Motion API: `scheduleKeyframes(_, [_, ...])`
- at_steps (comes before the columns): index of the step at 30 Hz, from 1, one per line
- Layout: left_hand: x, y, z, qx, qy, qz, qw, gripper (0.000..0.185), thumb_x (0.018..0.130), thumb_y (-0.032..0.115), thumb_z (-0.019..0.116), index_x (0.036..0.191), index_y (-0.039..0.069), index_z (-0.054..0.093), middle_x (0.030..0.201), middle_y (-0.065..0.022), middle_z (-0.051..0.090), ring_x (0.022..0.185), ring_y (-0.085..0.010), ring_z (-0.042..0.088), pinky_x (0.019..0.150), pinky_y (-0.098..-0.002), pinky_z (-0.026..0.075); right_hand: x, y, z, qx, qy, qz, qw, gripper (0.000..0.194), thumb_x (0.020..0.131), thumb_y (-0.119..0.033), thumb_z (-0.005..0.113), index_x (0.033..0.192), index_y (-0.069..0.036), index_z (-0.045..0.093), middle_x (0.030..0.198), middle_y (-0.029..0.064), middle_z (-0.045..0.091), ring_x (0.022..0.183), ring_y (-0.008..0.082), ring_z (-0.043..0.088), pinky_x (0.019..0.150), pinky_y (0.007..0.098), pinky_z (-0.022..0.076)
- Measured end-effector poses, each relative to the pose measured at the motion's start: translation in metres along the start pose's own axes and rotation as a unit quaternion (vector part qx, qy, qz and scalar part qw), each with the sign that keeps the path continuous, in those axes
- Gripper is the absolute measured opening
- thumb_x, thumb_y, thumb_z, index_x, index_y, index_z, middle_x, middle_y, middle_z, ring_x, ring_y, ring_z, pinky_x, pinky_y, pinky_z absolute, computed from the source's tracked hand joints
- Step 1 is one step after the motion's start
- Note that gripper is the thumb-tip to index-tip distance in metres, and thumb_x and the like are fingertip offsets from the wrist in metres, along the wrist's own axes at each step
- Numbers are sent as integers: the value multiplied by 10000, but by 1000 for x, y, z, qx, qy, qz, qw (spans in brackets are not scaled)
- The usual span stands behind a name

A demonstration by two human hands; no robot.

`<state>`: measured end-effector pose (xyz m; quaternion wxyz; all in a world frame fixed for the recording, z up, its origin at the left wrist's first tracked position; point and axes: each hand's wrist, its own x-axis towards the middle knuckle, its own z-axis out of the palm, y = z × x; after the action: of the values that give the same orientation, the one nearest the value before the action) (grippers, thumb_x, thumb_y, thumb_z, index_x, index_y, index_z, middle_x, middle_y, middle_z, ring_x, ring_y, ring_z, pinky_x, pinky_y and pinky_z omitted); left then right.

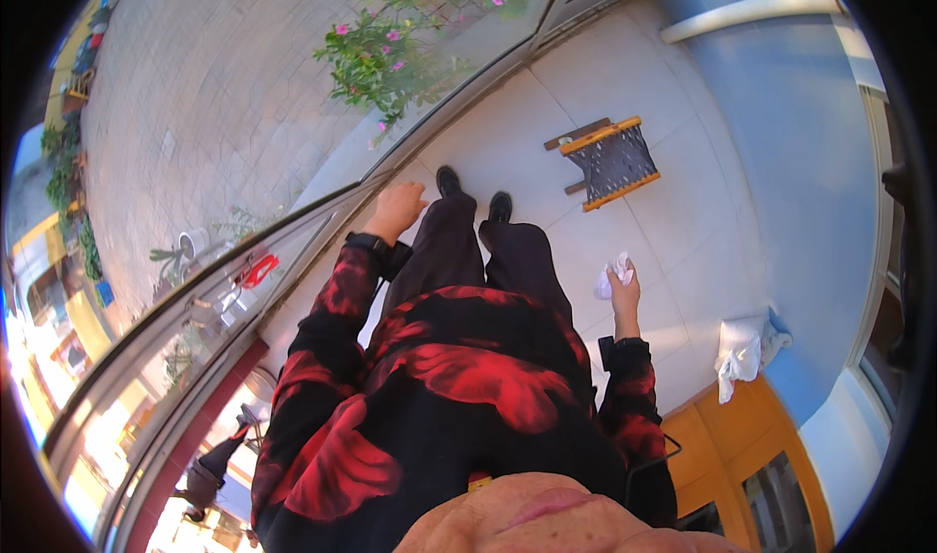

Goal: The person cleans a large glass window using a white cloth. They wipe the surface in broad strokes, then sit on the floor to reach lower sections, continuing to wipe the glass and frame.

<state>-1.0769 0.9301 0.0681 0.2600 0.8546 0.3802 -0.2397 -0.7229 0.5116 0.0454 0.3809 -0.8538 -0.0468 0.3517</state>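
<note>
A crumpled white cloth or paper [613, 275] is gripped in my right hand [626, 300], held out over the pale tiled floor. My left hand [395, 209] hangs loosely beside my left thigh, its fingers slightly bent and nothing visible in it. It is nearest to the metal-framed glass door or partition [359, 187] on my left, with what looks like a gap between them. Both wrists carry dark bands. Ahead of my black shoes, a small folding stool [618, 163] with wooden bars and a dark woven seat is on the tiles.
Pink-flowered plants [370, 59] and paving [219, 77] lie beyond the glass. A blue-painted wall [783, 187] runs along the right, with a white pipe [754, 13]. White bundled fabric [739, 348] rests on an orange wooden cabinet [721, 436]. Another person [201, 480] is behind left.
</note>
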Motion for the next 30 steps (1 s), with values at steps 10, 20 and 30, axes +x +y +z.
scheduleKeyframes(10, [145,95,3,80,-96,118,985,323,935,311,667,1177,97,676,1151,-123,695,1116,-354,653,917,-479,530,63,29,-8,-215,66,-31,974,633,848,-57,746,1443,-97,533,1262,171,595,1212,362,581,1037,424,468])
scheduleKeyframes(20, [267,199,166,-41,-159,97,982,335,922,277,672,1203,95,675,1205,-164,646,1136,-380,626,955,-482,521,144,59,-19,-300,8,-212,930,596,835,48,663,1404,-112,587,1257,133,614,1177,365,563,1005,434,453])
scheduleKeyframes(30, [445,322,251,-191,110,123,968,621,903,374,724,1392,68,496,1280,-191,643,1184,-398,611,990,-469,497,154,74,-36,-195,27,-158,968,609,856,90,640,1442,-32,531,1349,181,516,1242,368,523,1065,431,431])
